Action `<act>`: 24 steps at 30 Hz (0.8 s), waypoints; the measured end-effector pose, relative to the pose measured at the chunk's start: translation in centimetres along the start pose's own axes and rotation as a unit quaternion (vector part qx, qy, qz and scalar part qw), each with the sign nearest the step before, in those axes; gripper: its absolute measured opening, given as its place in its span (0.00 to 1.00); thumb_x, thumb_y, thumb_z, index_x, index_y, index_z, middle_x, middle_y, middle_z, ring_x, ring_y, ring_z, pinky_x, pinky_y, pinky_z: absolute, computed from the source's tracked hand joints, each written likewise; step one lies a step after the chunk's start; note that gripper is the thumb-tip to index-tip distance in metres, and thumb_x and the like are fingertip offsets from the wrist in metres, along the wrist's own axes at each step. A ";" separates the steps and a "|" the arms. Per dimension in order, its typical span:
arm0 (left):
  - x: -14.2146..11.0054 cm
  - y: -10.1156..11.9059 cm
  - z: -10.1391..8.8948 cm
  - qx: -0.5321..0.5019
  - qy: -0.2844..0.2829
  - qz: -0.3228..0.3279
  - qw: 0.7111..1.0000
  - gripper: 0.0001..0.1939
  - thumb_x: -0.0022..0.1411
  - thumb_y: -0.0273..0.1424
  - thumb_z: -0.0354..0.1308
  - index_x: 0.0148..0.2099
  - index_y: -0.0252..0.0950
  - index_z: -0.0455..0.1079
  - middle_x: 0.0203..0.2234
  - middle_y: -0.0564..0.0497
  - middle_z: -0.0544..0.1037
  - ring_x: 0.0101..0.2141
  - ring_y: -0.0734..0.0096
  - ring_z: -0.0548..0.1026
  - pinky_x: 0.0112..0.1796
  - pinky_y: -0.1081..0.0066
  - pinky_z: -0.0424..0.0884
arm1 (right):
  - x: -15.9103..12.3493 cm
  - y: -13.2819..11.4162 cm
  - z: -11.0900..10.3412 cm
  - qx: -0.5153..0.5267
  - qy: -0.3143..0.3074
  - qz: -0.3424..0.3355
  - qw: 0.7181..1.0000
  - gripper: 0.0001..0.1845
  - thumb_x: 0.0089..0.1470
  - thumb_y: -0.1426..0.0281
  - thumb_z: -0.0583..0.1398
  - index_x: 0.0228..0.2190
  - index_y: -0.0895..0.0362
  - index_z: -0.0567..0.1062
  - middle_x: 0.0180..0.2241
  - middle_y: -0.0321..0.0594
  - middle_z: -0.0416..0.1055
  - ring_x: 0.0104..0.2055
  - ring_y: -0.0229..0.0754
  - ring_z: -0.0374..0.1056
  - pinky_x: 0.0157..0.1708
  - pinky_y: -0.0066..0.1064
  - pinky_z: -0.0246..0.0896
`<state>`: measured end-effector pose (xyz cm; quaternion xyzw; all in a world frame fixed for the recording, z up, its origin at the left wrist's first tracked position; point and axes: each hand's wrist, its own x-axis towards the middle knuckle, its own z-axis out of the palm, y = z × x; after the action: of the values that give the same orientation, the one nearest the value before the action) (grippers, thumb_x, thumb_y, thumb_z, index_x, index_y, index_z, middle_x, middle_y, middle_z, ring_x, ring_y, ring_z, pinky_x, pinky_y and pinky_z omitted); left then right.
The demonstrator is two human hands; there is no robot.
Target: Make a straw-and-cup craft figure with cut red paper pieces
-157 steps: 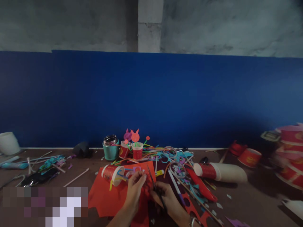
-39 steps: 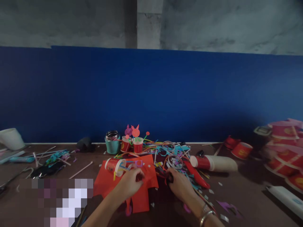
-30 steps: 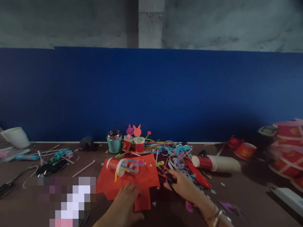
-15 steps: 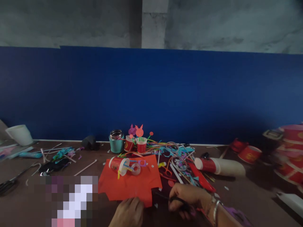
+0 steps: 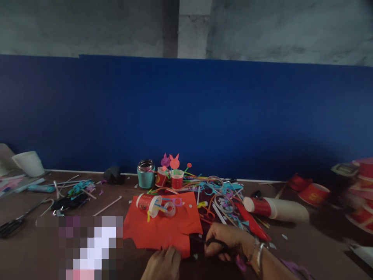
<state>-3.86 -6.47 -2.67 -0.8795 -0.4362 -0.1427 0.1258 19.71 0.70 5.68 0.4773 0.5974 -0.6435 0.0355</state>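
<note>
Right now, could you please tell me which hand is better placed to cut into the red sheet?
Probably the right hand: it holds the black scissors, their blades pointing at the red sheet. The left hand is at the sheet's near edge, seemingly better placed to steady it.

The insulated jar [image 5: 146, 177] has a shiny metal rim above a smooth turquoise body, the red sheet [image 5: 166, 229] looks like matt paper, and the bracelet [image 5: 260, 256] is glossy, silvery metal.
</note>
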 end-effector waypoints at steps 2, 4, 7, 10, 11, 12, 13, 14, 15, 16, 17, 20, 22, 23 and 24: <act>-0.1 0.1 0.6 0.005 0.012 -0.005 1.000 0.10 0.47 0.18 0.52 0.31 0.37 0.64 0.21 0.52 0.73 0.21 0.69 0.72 0.19 0.73 0.60 | 0.1 -0.3 0.2 -0.005 0.006 0.009 1.000 0.05 0.39 0.70 0.61 0.22 0.59 0.75 0.10 0.28 0.65 0.09 0.27 0.56 0.07 0.15 0.46; -0.1 0.2 1.0 0.010 0.028 -0.013 0.999 0.10 0.45 0.18 0.52 0.30 0.37 0.64 0.21 0.52 0.72 0.20 0.69 0.72 0.19 0.72 0.61 | 0.3 -0.8 0.5 -0.015 0.009 0.008 1.000 0.04 0.39 0.72 0.60 0.22 0.59 0.75 0.11 0.28 0.66 0.10 0.28 0.58 0.08 0.15 0.48; -0.1 0.2 0.9 0.012 0.025 -0.011 1.000 0.09 0.45 0.18 0.52 0.29 0.38 0.64 0.21 0.53 0.72 0.19 0.70 0.71 0.18 0.73 0.61 | 0.5 -1.6 0.5 -0.034 0.011 -0.013 0.999 0.03 0.39 0.73 0.60 0.20 0.59 0.75 0.10 0.28 0.65 0.10 0.27 0.57 0.09 0.16 0.49; 0.0 0.1 0.4 0.007 0.007 -0.010 1.000 0.08 0.47 0.19 0.52 0.29 0.37 0.63 0.21 0.53 0.72 0.20 0.72 0.71 0.19 0.75 0.60 | 0.6 -2.2 0.0 -0.066 0.003 -0.034 0.997 0.04 0.38 0.72 0.61 0.18 0.60 0.74 0.10 0.27 0.64 0.09 0.26 0.56 0.09 0.15 0.49; 0.0 0.1 0.3 0.007 0.006 -0.010 1.000 0.08 0.48 0.19 0.52 0.29 0.37 0.63 0.21 0.53 0.72 0.20 0.72 0.71 0.19 0.75 0.60 | 0.7 -2.3 -0.2 -0.072 -0.003 -0.033 0.997 0.05 0.38 0.71 0.62 0.17 0.60 0.73 0.09 0.27 0.64 0.09 0.26 0.56 0.10 0.16 0.49; 0.0 0.0 0.2 0.009 0.008 -0.008 1.000 0.07 0.49 0.20 0.53 0.29 0.37 0.63 0.22 0.53 0.72 0.20 0.73 0.71 0.19 0.76 0.60 | 0.8 -2.4 -0.4 -0.073 -0.011 -0.029 0.997 0.05 0.38 0.71 0.62 0.17 0.60 0.73 0.10 0.27 0.65 0.09 0.27 0.57 0.10 0.16 0.49; 0.0 0.0 0.2 0.011 0.011 -0.005 1.000 0.06 0.49 0.21 0.53 0.29 0.37 0.63 0.22 0.54 0.72 0.20 0.74 0.71 0.19 0.76 0.60 | 0.9 -2.5 -0.6 -0.068 -0.019 -0.021 0.997 0.06 0.37 0.70 0.63 0.17 0.60 0.73 0.10 0.27 0.65 0.09 0.27 0.57 0.10 0.16 0.50; 0.0 0.0 0.2 0.015 0.014 -0.002 1.000 0.06 0.49 0.21 0.53 0.29 0.36 0.63 0.22 0.54 0.72 0.20 0.74 0.71 0.18 0.76 0.60 | 1.1 -2.6 -0.6 -0.060 -0.027 -0.013 0.998 0.06 0.37 0.70 0.63 0.18 0.61 0.74 0.10 0.28 0.66 0.10 0.27 0.58 0.10 0.17 0.50; 0.0 0.0 0.2 0.019 0.016 0.000 1.000 0.05 0.50 0.22 0.53 0.30 0.36 0.63 0.22 0.54 0.72 0.19 0.74 0.71 0.18 0.77 0.60 | 1.3 -2.6 -0.6 -0.053 -0.032 -0.007 0.998 0.07 0.37 0.69 0.64 0.19 0.61 0.74 0.10 0.28 0.67 0.10 0.28 0.58 0.10 0.17 0.50; 0.1 0.0 0.2 0.021 0.015 0.002 1.000 0.05 0.50 0.22 0.53 0.30 0.36 0.63 0.22 0.54 0.72 0.19 0.75 0.71 0.18 0.77 0.60 | 1.5 -2.7 -0.6 -0.046 -0.037 -0.004 0.998 0.08 0.37 0.68 0.64 0.20 0.61 0.74 0.11 0.28 0.67 0.10 0.28 0.59 0.10 0.17 0.50; 0.1 0.1 0.3 0.022 0.011 0.002 1.000 0.05 0.50 0.22 0.53 0.30 0.36 0.62 0.23 0.54 0.72 0.19 0.75 0.71 0.18 0.77 0.60 | 1.7 -2.7 -0.4 -0.041 -0.042 -0.003 0.998 0.09 0.37 0.67 0.64 0.21 0.61 0.75 0.11 0.29 0.67 0.10 0.28 0.59 0.09 0.17 0.49; 0.1 0.1 0.7 0.029 -0.015 -0.003 0.999 0.05 0.50 0.21 0.53 0.29 0.36 0.62 0.22 0.54 0.72 0.20 0.74 0.71 0.18 0.77 0.60 | 2.4 -2.6 -0.2 -0.028 -0.048 -0.007 0.998 0.11 0.37 0.66 0.65 0.22 0.62 0.75 0.10 0.28 0.67 0.10 0.27 0.59 0.09 0.16 0.47; 0.2 0.2 1.0 0.030 -0.029 -0.006 0.999 0.05 0.50 0.21 0.53 0.29 0.36 0.62 0.22 0.54 0.72 0.19 0.73 0.71 0.17 0.77 0.61 | 2.7 -2.3 -0.2 -0.020 -0.043 -0.013 0.999 0.10 0.37 0.67 0.65 0.21 0.62 0.75 0.10 0.27 0.65 0.09 0.27 0.57 0.08 0.16 0.47; 0.2 0.2 1.1 0.030 -0.032 -0.008 0.999 0.05 0.50 0.21 0.53 0.28 0.36 0.62 0.22 0.53 0.72 0.19 0.73 0.71 0.17 0.76 0.61 | 2.8 -2.2 -0.3 -0.018 -0.041 -0.017 0.999 0.10 0.37 0.67 0.65 0.21 0.62 0.74 0.09 0.27 0.65 0.09 0.26 0.57 0.08 0.16 0.46; 0.2 0.2 1.1 0.029 -0.034 -0.009 0.999 0.05 0.50 0.21 0.53 0.28 0.36 0.62 0.22 0.53 0.72 0.20 0.72 0.72 0.17 0.76 0.61 | 2.9 -2.1 -0.4 -0.019 -0.042 -0.018 0.999 0.10 0.37 0.67 0.65 0.21 0.62 0.74 0.09 0.26 0.65 0.09 0.26 0.56 0.08 0.16 0.45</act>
<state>-3.42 -6.02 -3.64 -0.8758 -0.4522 -0.1009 0.1353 17.05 3.19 5.39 0.4381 0.6162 -0.6519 0.0576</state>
